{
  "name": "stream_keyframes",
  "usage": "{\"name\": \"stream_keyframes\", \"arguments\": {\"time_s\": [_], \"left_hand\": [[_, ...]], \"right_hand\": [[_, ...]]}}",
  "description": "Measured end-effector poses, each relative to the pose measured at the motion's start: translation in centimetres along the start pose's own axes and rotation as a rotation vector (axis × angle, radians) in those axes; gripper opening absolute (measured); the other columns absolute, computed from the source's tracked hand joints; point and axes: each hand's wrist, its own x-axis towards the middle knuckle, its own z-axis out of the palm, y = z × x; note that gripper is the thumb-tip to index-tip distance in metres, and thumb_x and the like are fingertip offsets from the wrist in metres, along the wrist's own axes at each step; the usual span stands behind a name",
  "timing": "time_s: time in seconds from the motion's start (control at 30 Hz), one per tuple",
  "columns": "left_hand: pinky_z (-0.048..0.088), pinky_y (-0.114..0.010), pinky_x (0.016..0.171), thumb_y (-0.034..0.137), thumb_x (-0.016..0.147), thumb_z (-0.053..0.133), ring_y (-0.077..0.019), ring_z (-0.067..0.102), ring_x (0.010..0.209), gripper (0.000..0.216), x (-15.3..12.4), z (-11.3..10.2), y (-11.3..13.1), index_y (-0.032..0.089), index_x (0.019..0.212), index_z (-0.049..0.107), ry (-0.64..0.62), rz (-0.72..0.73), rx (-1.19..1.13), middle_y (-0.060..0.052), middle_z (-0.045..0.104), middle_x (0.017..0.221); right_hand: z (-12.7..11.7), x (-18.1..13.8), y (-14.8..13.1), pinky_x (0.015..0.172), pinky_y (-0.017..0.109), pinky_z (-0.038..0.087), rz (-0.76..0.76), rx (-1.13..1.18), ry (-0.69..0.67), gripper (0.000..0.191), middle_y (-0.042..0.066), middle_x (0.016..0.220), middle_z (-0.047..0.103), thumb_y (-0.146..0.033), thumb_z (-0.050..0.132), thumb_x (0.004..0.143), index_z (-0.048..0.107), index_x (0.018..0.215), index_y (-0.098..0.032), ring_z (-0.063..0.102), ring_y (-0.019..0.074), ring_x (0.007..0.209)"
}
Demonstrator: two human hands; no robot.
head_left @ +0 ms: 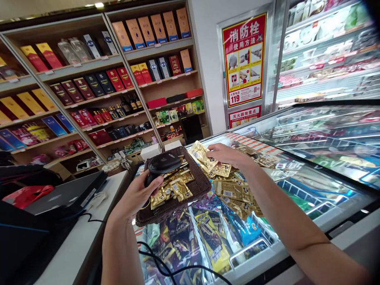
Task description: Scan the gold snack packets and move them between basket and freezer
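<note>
My left hand (pixel 141 192) is wrapped round the handle of a black barcode scanner (pixel 164 161), which it holds over a brown woven basket (pixel 173 208). Several gold foil packets (pixel 179 189) lie in the basket, partly hidden by the scanner. At the basket's right edge, my right hand (pixel 225 153) is closed on a gold foil packet (pixel 201 154); whether it grips more than one I cannot tell. Below that hand, more gold packets (pixel 233 190) are spread in a loose pile on the glass top of the freezer (pixel 276 170).
Bagged ice creams (pixel 208 233) show inside the freezer. A black cable (pixel 166 271) loops across the front. To the left, a counter (pixel 80 237) carries a dark machine (pixel 63 194). Shelves of boxed bottles (pixel 97 83) line the back wall, and a lit display fridge (pixel 329 51) stands right.
</note>
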Motion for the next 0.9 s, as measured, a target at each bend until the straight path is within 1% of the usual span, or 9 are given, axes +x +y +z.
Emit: {"name": "stream_keyframes", "arguments": {"time_s": [0.1, 0.3, 0.43, 0.63, 0.77, 0.9], "left_hand": [[0.029, -0.022, 0.053, 0.056, 0.083, 0.06, -0.0105, 0.041, 0.058, 0.037, -0.02, 0.05, 0.09, 0.019, 0.084, 0.053, -0.009, -0.004, -0.001, 0.004, 0.049, 0.064], [0.029, -0.022, 0.053, 0.055, 0.083, 0.06, -0.0103, 0.04, 0.058, 0.037, 0.1, 0.11, 0.37, 0.019, 0.083, 0.052, -0.015, 0.002, -0.002, 0.004, 0.047, 0.064], [0.027, -0.022, 0.052, 0.056, 0.084, 0.059, -0.0098, 0.038, 0.057, 0.038, 0.1, 0.2, 0.54, 0.019, 0.085, 0.052, -0.039, 0.012, 0.01, 0.005, 0.046, 0.063], [0.027, -0.021, 0.053, 0.057, 0.085, 0.057, -0.0094, 0.037, 0.057, 0.039, -0.13, 0.34, 0.85, 0.019, 0.089, 0.053, -0.043, 0.012, -0.001, 0.005, 0.046, 0.064], [0.028, -0.021, 0.054, 0.057, 0.084, 0.058, -0.0095, 0.039, 0.059, 0.039, -0.08, 0.44, 0.92, 0.019, 0.086, 0.052, -0.029, 0.016, -0.005, 0.005, 0.047, 0.065], [0.028, -0.021, 0.052, 0.056, 0.084, 0.058, -0.0094, 0.039, 0.058, 0.038, 0.12, 0.55, 0.58, 0.019, 0.081, 0.051, -0.042, 0.022, 0.016, 0.004, 0.047, 0.064]], "right_hand": [[0.04, -0.04, -0.08, 0.055, 0.028, 0.047, -0.009, 0.008, -0.018, 0.01, 0.008, 0.087, 0.066, -0.026, 0.053, 0.08, 0.06, 0.085, -0.019, 0.061, 0.0203, 0.073], [0.23, 0.16, -0.15, 0.052, 0.027, 0.046, -0.016, 0.001, -0.023, 0.009, 0.007, 0.081, 0.065, -0.024, 0.05, 0.081, 0.058, 0.082, -0.018, 0.059, 0.0177, 0.066], [0.35, 0.2, -0.14, 0.049, 0.024, 0.043, -0.008, 0.022, -0.031, 0.008, 0.005, 0.077, 0.063, -0.023, 0.051, 0.081, 0.057, 0.082, -0.018, 0.058, 0.0158, 0.062], [0.1, -0.26, -0.35, 0.05, 0.023, 0.044, 0.002, -0.007, 0.007, 0.008, 0.003, 0.08, 0.062, -0.024, 0.054, 0.08, 0.057, 0.084, -0.018, 0.057, 0.013, 0.059], [-0.12, -0.39, -0.41, 0.05, 0.023, 0.044, -0.015, 0.0, 0.012, 0.006, 0.003, 0.077, 0.061, -0.023, 0.054, 0.08, 0.058, 0.081, -0.018, 0.056, 0.0134, 0.06], [-0.15, -0.12, -0.13, 0.05, 0.024, 0.046, -0.035, 0.016, 0.0, 0.007, 0.004, 0.083, 0.063, -0.024, 0.055, 0.08, 0.058, 0.082, -0.018, 0.058, 0.0148, 0.064]]}}
